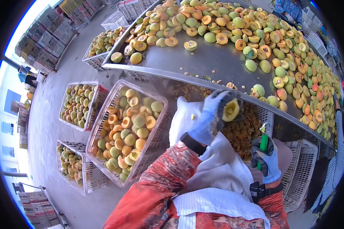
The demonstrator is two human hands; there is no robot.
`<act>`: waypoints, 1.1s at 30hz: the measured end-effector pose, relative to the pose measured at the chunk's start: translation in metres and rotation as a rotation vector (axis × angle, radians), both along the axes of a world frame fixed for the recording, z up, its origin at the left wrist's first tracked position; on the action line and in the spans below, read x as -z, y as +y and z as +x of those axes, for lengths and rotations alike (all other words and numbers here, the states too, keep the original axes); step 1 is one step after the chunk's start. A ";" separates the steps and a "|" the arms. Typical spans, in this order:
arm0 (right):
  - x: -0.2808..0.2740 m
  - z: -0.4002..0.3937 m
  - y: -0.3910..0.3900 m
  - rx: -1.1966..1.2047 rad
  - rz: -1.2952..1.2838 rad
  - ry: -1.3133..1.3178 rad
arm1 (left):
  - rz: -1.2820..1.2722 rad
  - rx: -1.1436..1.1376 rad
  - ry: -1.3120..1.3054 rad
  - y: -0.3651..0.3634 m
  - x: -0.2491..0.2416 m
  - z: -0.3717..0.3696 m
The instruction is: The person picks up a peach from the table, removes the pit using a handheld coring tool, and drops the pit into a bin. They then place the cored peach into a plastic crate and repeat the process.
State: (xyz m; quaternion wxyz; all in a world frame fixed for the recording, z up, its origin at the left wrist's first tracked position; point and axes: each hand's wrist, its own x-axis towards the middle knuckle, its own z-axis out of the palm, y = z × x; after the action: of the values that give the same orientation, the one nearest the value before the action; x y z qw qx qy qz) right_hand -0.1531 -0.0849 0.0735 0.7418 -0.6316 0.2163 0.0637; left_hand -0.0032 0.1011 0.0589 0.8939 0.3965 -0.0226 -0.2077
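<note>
Cut fruit: The cut fruit is oval, with yellow flesh, a hollow-looking middle and a thin greenish edge; it is above the near edge of the desk, in the left hand.
Left grip: The fingers are closed around this fruit; the glove is light blue knit, dark and dirty at the fingers.
Right grip: The right hand, in a similar glove, is clenched around the green handle of one tool, which has a small metal loop at its upper end.
Number: One fruit is in the left hand and one tool is in the right; four fruit baskets are on the left side, the largest basket being nearest to the person. The loose fruits are too many for an exact count.
Desk: It is of smooth grey metal with a raised rim, and it carries whole and halved fruits, round, green to orange.
Baskets: They are of plastic with open mesh walls.
Cloth: A white striped apron covers the lap.
</note>
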 end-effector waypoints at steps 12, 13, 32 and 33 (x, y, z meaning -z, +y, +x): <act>0.049 0.020 -0.029 0.156 -0.020 0.162 | 1.941 -0.345 -0.116 0.293 0.199 0.102; 0.051 0.021 -0.029 0.135 -0.006 0.160 | 1.996 -0.338 -0.152 0.292 0.197 0.105; 0.055 0.015 -0.047 -0.133 -0.366 0.161 | 1.191 -0.688 -0.133 0.236 0.112 0.106; 0.070 0.016 -0.050 -0.316 -1.188 0.142 | 1.180 -0.663 -0.237 0.221 0.097 0.104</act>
State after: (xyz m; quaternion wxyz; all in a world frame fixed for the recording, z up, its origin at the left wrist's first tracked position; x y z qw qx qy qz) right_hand -0.1371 -0.1345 0.0034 0.2286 -0.9554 0.1676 0.0833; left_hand 0.1012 0.3221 -0.0384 0.5362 0.8231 0.1194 0.1441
